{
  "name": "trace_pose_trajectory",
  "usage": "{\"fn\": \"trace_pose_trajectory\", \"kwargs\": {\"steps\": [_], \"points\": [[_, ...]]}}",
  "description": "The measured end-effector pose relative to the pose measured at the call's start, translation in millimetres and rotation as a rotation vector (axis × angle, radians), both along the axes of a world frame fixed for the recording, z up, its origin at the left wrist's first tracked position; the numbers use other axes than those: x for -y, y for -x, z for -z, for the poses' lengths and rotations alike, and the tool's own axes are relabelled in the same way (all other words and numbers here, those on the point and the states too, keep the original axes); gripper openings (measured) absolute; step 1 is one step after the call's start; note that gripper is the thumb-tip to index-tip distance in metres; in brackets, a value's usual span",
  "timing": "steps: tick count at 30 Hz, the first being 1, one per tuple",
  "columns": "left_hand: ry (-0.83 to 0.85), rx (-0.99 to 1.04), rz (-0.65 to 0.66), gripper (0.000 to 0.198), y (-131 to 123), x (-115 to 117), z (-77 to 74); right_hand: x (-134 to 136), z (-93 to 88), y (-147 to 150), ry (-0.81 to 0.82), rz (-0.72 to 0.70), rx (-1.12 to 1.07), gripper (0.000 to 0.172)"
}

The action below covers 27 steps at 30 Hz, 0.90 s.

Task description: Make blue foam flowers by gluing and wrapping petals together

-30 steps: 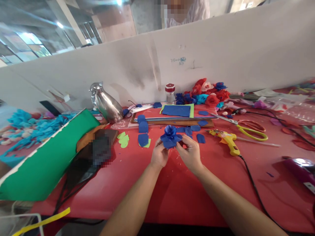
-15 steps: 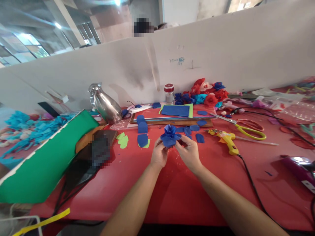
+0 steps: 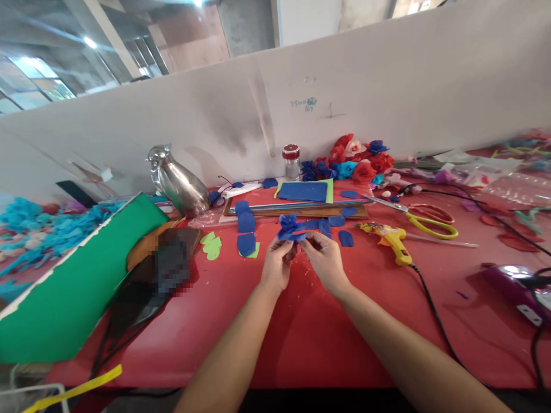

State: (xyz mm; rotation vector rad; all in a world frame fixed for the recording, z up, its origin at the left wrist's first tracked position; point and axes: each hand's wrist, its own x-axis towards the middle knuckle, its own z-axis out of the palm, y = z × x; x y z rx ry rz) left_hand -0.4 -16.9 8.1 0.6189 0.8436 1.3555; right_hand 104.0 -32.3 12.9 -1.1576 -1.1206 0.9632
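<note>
Over the red table point(image 3: 301, 321), both hands hold a small blue paper flower point(image 3: 287, 226). My left hand point(image 3: 276, 265) pinches it from below on the left. My right hand point(image 3: 323, 260) pinches its right edge with thumb and fingertips. Loose blue paper petals point(image 3: 246, 244) lie on the table just behind and to the left of the flower. More petals point(image 3: 345, 237) lie to the right.
A yellow glue gun point(image 3: 394, 244) and yellow-handled scissors point(image 3: 426, 219) lie to the right, with a black cable point(image 3: 434, 310) trailing forward. A pile of finished red and blue flowers point(image 3: 357, 163), a small jar point(image 3: 291, 162) and a metal jug point(image 3: 181, 183) stand by the white partition. Green paper point(image 3: 73, 287) is at left.
The flower has tilted away and moved slightly farther from me in both hands. The person behind the partition is gone from view, and the camera has tipped a little.
</note>
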Motion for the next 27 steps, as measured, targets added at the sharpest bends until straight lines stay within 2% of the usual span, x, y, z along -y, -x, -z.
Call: {"fn": "trace_pose_trajectory", "kwargs": {"steps": [6,9,10,12,14,18,24,27], "points": [[-0.073,-0.193,-0.263,0.024,12.8,-11.5,1.7,-18.7,20.2,-10.2,0.116,0.070,0.110,0.028],[-0.156,-0.318,-0.333,0.029,18.4,-12.8,2.2,-26.3,28.2,-12.3,0.116,0.001,0.228,0.021],[-0.179,-0.346,-0.331,0.029,19.1,-12.5,2.3,-27.6,29.7,-12.0,0.102,-0.031,0.262,0.025],[-0.212,-0.383,-0.316,0.030,18.9,-11.7,2.7,-28.4,30.8,-11.3,0.060,-0.062,0.340,0.043],[-0.231,-0.395,-0.303,0.029,17.6,-11.7,3.8,-27.5,30.2,-12.1,0.002,-0.036,0.478,0.052],[-0.239,-0.367,-0.282,0.028,15.3,-14.6,7.6,-23.6,23.0,-21.0,-0.060,0.070,0.807,0.039],[-0.135,-0.341,-0.122,0.027,12.9,-14.2,6.7,-11.2,-8.4,-53.1,0.163,0.158,1.086,0.024],[-0.129,-0.357,-0.101,0.027,10.5,-11.5,3.3,-3.9,-20.3,-79.9,0.232,0.236,1.181,0.024]]}}
